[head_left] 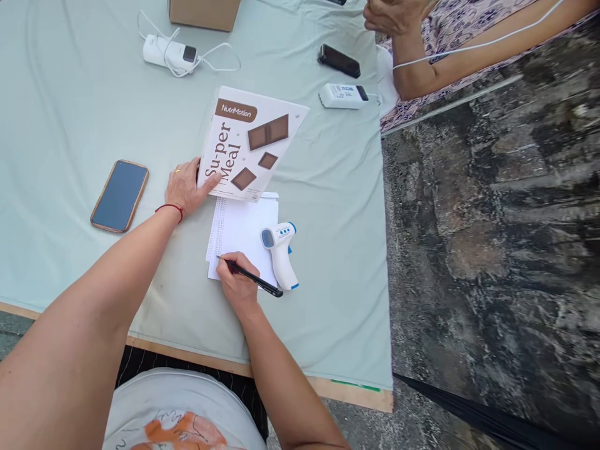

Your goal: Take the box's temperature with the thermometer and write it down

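Note:
My left hand (190, 185) grips the lower left corner of a white box (262, 125) printed "NutriMotion Su-per Meal" with brown chocolate pieces. The thumb lies on its front; the other fingers are partly hidden behind it. The box covers the top of some white paper sheets (244, 225), whose left edge carries a column of small printing or writing. In my right hand (240, 284) is a black pen (255, 279), its tip at the left part of the paper. A white and blue infrared thermometer (282, 255) lies on the paper's right edge, close to that hand.
A smartphone (120, 195) lies left of my left hand. Farther back are a white device with a cable (169, 55), a cardboard box (205, 12), a black device (339, 60) and another white device (344, 96). Another person's arm (412, 62) rests at the cloth-covered table's (337, 312) right side.

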`<state>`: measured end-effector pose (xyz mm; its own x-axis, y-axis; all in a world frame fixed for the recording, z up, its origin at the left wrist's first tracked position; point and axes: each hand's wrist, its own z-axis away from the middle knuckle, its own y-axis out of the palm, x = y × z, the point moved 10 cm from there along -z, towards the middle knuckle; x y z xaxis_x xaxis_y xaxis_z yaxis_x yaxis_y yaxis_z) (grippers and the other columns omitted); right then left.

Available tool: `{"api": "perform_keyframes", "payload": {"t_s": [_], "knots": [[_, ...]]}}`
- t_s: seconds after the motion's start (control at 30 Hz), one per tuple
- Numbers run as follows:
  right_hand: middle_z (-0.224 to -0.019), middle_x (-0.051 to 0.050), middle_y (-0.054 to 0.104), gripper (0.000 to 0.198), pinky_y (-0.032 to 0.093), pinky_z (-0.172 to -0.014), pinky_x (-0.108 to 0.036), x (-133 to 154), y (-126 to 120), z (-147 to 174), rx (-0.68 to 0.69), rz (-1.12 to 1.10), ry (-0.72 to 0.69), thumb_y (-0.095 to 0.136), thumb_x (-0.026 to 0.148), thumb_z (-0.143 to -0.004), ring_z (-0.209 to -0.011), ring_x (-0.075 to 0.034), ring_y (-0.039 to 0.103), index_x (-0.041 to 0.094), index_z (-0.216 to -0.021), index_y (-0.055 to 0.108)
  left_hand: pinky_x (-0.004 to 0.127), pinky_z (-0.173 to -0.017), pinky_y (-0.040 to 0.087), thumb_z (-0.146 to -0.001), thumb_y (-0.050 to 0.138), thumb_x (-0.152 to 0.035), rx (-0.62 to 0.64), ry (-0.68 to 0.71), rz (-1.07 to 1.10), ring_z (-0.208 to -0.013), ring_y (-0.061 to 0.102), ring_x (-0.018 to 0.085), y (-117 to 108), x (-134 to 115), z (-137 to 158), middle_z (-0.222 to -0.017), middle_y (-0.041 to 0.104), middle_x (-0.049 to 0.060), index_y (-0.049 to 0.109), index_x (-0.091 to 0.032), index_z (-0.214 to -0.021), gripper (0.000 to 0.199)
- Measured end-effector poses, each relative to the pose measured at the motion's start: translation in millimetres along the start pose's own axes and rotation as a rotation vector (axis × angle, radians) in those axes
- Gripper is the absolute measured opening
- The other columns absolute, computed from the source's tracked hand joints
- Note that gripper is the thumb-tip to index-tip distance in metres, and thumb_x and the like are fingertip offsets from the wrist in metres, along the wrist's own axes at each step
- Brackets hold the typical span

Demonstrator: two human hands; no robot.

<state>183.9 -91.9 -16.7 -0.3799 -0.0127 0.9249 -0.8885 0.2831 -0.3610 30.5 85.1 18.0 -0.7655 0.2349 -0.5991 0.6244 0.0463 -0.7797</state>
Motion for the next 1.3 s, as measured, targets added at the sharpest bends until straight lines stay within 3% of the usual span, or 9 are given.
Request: {"api": "perform_keyframes", "payload": {"t_s": [0.77, 1.3], "knots": [[-0.060, 0.003, 0.051, 0.013, 0.039, -0.054, -0.026, 2.2, -3.8, 1.0, -0.030, -0.022, -0.038, 0.050, 0.028, -0.074, -0.054, -0.011, 0.044, 0.019, -0.070, 0.058, 0.047, -0.098, 0.037, -0.092, 0.035, -0.071, -0.001, 0.006, 0.007, -0.112, 0.052, 0.032, 0.7, 1.2, -0.7, -0.111, 0.063, 0.013, 0.056, -0.022, -0.120, 0.060], [-0.059, 0.003, 0.051, 0.015, 0.039, -0.055, -0.027, -4.0, -4.4, 0.5, -0.044, -0.002, 0.021, 0.051, 0.032, -0.074, -0.054, -0.012, 0.044, 0.019, -0.068, 0.057, 0.046, -0.099, 0.037, -0.092, 0.035, -0.071, -0.009, 0.005, 0.007, -0.112, 0.052, 0.031, 0.4, 0.9, -0.5, -0.113, 0.063, 0.012, 0.056, -0.023, -0.120, 0.059]]}}
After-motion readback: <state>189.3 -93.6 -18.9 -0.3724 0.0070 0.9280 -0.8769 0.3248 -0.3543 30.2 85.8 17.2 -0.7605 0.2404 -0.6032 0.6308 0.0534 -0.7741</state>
